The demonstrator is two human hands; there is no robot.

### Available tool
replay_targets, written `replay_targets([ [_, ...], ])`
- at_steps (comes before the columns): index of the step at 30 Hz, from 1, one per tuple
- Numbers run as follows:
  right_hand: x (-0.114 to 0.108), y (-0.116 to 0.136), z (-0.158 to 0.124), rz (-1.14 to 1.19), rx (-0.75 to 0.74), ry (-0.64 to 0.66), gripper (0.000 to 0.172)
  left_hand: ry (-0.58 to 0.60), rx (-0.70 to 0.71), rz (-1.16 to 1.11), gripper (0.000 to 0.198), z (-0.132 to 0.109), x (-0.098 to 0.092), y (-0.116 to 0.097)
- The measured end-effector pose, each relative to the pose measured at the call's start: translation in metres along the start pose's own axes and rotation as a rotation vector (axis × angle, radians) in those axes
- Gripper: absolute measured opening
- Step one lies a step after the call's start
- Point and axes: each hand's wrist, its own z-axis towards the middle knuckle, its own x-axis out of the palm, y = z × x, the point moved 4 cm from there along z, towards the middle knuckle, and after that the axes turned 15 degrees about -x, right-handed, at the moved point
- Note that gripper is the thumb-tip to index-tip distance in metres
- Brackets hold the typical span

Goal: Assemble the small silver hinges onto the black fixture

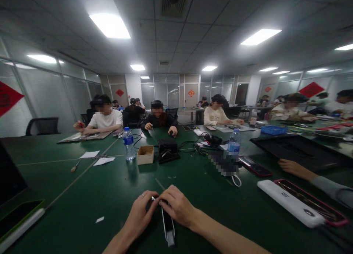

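Both my hands meet over the green table (91, 195) at the bottom centre, fingertips together. A slim white loop (164, 224), which looks like a folded cable, runs from under the fingers toward me. It ends in a pale plug-like block (170, 240). My right hand (178, 206) is closed around the loop's far end. My left hand (142, 210), wearing a ring, pinches at the same spot, where a small white bit shows between its fingers. The fingers cover the exact grip. A white scrap (100, 219) lies to the left.
Beyond my hands stand a small open box (145, 155), a black device (167, 151) and two water bottles (128, 144) (234, 143). A white power bank (289, 202) lies at right, near another person's hand (296, 168). A brush (74, 166) rests at left. Several people sit across the table.
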Motion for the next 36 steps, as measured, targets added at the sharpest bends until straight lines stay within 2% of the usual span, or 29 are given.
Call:
replay_targets([
  [3, -0.002, 0.002, 0.000, 0.005, -0.030, -0.022, 0.014, -0.002, 0.047, -0.019, 0.025, -0.002, -0.002, -0.007],
  [9, -0.002, 0.000, -0.002, 0.043, -0.021, 0.003, 0.010, 0.086, 0.034, -0.027, 0.024, -0.004, -0.006, -0.019],
  [15, -0.001, 0.000, -0.002, 0.030, -0.041, 0.051, 0.007, 0.133, -0.003, -0.002, 0.019, -0.004, -0.003, -0.016],
  [18, -0.007, -0.006, -0.004, -0.010, -0.040, 0.114, 0.012, 0.120, -0.016, 0.001, 0.019, -0.002, -0.004, -0.011],
  [20, -0.013, -0.014, -0.008, -0.036, 0.017, 0.145, 0.015, 0.096, -0.045, 0.016, 0.018, 0.000, -0.007, -0.007],
  [26, -0.025, -0.035, -0.026, 0.064, 0.402, 0.241, 0.011, 0.097, -0.202, 0.093, 0.017, 0.005, -0.011, 0.005],
  [30, -0.021, -0.034, -0.028, 0.173, 0.429, 0.316, 0.012, 0.134, -0.235, 0.117, 0.017, 0.004, -0.008, 0.008],
  [36, -0.018, -0.040, -0.031, 0.216, 0.455, 0.311, 0.011, 0.135, -0.259, 0.140, 0.020, 0.005, -0.006, 0.007],
])
